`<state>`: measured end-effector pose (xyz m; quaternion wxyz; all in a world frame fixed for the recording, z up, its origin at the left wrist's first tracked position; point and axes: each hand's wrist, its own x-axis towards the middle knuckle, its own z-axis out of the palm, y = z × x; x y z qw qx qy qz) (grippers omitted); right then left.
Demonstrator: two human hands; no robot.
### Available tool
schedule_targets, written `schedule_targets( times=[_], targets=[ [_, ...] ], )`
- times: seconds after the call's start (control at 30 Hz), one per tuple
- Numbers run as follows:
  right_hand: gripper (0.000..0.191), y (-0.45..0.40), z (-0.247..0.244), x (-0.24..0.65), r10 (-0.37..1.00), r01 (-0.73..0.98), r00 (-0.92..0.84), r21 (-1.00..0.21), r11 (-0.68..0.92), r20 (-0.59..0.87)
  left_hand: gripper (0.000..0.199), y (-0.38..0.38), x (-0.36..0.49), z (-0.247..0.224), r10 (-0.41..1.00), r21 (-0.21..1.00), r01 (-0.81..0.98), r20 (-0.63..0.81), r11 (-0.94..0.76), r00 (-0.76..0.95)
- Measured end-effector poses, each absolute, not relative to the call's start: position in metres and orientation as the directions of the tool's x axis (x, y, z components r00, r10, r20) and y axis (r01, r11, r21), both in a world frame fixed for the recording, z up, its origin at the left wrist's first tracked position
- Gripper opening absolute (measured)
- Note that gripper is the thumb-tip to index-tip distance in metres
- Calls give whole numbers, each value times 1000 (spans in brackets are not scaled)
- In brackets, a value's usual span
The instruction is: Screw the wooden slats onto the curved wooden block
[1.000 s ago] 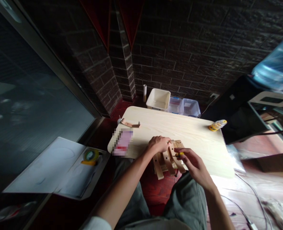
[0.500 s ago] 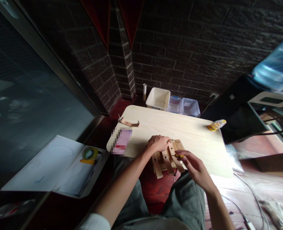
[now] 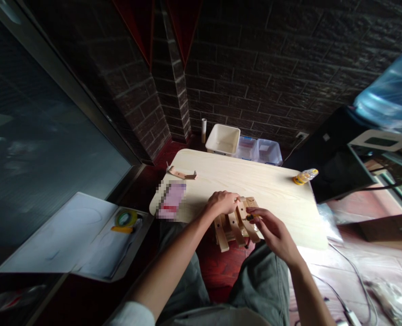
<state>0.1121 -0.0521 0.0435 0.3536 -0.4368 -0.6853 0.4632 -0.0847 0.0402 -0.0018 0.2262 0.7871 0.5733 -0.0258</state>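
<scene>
A wooden assembly of curved slats with dark holes (image 3: 234,225) lies at the table's front edge, some slat ends jutting past it. My left hand (image 3: 222,202) is closed over the far end of the slats, its fingertips partly hidden. In my right hand (image 3: 272,228) is a small yellow-and-black screwdriver (image 3: 251,218), pinched between thumb and fingers. Its tip points left at the rightmost curved slat; whether it sits in a screw is too small to tell. Another curved wooden piece (image 3: 182,174) with upright metal pins rests at the table's far left.
On the pale table (image 3: 255,176) are a blurred pink item (image 3: 173,200) and a yellow-capped bottle (image 3: 305,176). Storage bins (image 3: 223,139) stand behind it. To the left are an open white case (image 3: 95,235) and a tape roll (image 3: 126,218). Cables (image 3: 353,267) lie right.
The view has shifted slightly. My right fingers have turned a little around the screwdriver, showing more of its black part. My left hand keeps its place on the wood.
</scene>
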Motion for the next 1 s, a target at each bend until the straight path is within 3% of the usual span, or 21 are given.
schedule_targets(
  times=[0.17, 0.3, 0.73, 1.0],
  targets=[
    [31, -37, 65, 121, 825, 468, -553, -776, 423, 116, 40, 39, -85, -1, 887, 323, 913, -302, -249, 349],
    [34, -35, 68, 125, 805, 523, -581, -701, 485, 123, 40, 39, -85, 1, 886, 325, 916, -315, -236, 340],
    [33, -43, 50, 121, 877, 491, -455, -777, 393, 155, 38, 38, -85, 0, 889, 337, 913, -310, -230, 338],
    [33, -46, 55, 116, 839, 447, -529, -799, 401, 126, 40, 39, -85, 0, 887, 326, 915, -312, -237, 341]
  ],
)
